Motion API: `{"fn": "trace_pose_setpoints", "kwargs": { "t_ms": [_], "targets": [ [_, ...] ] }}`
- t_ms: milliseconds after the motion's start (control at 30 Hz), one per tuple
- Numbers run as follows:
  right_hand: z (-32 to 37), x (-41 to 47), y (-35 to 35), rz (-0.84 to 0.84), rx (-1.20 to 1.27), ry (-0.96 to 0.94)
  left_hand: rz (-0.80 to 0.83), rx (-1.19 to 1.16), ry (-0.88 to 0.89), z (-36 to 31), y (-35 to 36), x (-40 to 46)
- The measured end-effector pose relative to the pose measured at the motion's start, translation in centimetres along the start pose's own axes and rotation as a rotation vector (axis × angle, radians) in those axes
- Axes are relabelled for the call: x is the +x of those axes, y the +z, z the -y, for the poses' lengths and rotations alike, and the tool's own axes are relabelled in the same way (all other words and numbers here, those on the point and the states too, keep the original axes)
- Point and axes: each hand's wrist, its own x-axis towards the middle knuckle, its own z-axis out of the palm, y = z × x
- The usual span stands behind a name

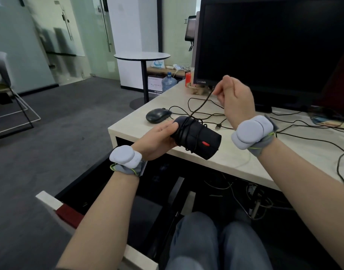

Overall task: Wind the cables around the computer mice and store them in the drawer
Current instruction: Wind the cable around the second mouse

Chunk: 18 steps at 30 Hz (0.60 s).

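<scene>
Knees and the open drawer sit closest, under the desk edge. Left hand grips a black mouse above that edge, fingers curled round its back, several cable turns on already. Right hand pinches the cable taut, approx. level w/ the monitor base. Second mouse lies unwound on the desk. Best keep tension, lay turns side by side, tuck the USB plug last.
</scene>
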Motion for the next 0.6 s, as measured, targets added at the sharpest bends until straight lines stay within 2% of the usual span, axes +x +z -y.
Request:
{"fn": "trace_pose_setpoints", "kwargs": {
  "t_ms": [100,167,233,400,533,600],
  "targets": [
    [-1.3,0.1,0.0,0.038,-0.101,0.109,0.064,-0.158,0.023,-0.2,0.2,-0.2],
    [-1.9,0.0,0.0,0.112,-0.187,0.147,0.032,-0.303,0.035,-0.6,0.5,-0.1],
    [-2.4,-0.4,0.2,0.228,-0.3,0.177,-0.013,-0.339,0.06,-0.7,0.4,0.1],
    [-2.3,-3.3,1.8,0.428,-0.543,0.196,-0.287,-0.418,0.139,-0.8,-0.4,0.8],
    [-0.5,-5.4,3.0,0.721,-0.518,0.181,-0.481,-0.367,0.145,-0.5,-0.6,1.4],
    [0.4,-5.9,3.8,0.829,-0.538,0.113,-0.559,-0.311,0.148,0.0,-0.6,1.7]
  ]
}}
